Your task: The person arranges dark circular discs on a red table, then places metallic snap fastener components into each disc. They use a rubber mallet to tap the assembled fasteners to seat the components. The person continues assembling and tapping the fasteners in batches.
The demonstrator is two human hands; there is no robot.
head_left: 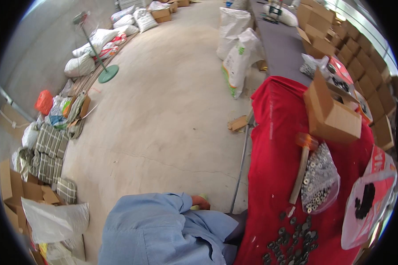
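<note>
A blue sleeve [150, 225] crosses the lower middle of the picture, and my left hand [200, 202] shows just past its cuff. Only a small part of that hand is visible, and its fingers are mostly hidden behind the blue cloth. A little yellow-green [203, 195] shows at its edge; I cannot make out what it is. The hand is low, left of the table covered with red cloth [269, 145]. My right hand is not in view.
On the red cloth lie loose dark discs [296, 240], a clear bag of small metal rings [320, 179], a mallet [303, 161] and an open carton [334, 115]. White sacks [241, 62] stand beside the table. A green-based stand [108, 73] and more bags line the left wall.
</note>
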